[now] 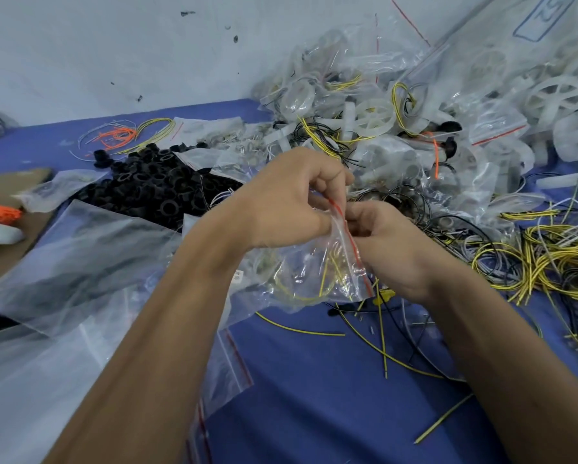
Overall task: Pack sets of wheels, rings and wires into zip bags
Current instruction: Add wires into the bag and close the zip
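Both hands meet at the mouth of a small zip bag [327, 262] held above the blue bench [314, 380]; the left hand [287, 205] pinches the upper end of its red seal strip [351, 239], and the right hand [384, 236] pinches the strip just beside it, fingers curled. The strip's long axis runs from the pinch down and toward the right wrist, so sealing likely means sliding along that line; the right hand is nearer its free end. Inside the bag lie yellow wires [314, 286] and what may be a pale wheel, blurred through plastic. Filled bags [364, 105] are heaped beyond; black rings [153, 185] lie left; loose wires [532, 259] lie right.
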`<action>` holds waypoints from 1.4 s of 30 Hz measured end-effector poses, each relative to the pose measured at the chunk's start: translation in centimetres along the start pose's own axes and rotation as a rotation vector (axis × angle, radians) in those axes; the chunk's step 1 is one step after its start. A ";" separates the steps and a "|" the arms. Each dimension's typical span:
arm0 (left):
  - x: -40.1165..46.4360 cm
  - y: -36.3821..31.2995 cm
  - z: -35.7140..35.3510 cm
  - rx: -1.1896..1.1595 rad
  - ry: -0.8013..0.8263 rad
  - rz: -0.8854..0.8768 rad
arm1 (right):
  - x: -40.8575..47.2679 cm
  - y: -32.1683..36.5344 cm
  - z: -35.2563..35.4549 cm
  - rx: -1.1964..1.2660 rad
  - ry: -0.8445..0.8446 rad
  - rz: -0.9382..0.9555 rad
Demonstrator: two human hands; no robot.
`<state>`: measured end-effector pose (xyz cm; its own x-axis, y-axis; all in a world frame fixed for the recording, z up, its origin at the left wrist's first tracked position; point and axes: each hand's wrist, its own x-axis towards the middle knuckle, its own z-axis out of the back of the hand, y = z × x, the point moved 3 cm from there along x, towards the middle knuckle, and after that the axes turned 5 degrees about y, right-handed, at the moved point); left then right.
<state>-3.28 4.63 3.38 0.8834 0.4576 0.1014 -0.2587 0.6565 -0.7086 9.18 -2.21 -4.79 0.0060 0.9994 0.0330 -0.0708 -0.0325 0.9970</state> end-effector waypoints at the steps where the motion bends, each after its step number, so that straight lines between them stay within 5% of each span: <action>1: 0.0 -0.1 0.0 0.001 -0.004 0.005 | -0.1 0.0 0.1 -0.043 0.061 -0.001; 5: -0.1 -0.7 -0.3 -0.010 -0.007 -0.003 | -0.3 0.5 0.3 -0.230 0.090 0.082; 12: 0.0 -1.1 -0.4 -0.037 -0.025 -0.057 | 0.7 -0.3 -1.3 -0.263 -0.169 0.217; 20: 0.3 -0.2 -0.4 -0.062 -0.077 -0.064 | 0.1 0.5 -1.2 -0.380 0.172 0.259; 28: 0.3 0.2 0.4 -0.123 -0.217 -0.104 | 0.1 0.6 -0.4 -0.763 -0.158 0.343; 34: 0.8 1.0 -0.6 -0.145 -0.316 -0.110 | 0.3 0.0 -1.1 -0.633 0.105 0.257; 42: 2.1 3.7 -4.6 -0.188 -0.446 0.094 | -0.3 0.6 2.7 -0.871 -0.500 0.237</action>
<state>-0.59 5.31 -2.22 0.5954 0.7490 0.2907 -0.2183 0.4990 -0.8386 11.82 -2.55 -4.00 0.2981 0.8437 0.4464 -0.8210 -0.0120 0.5709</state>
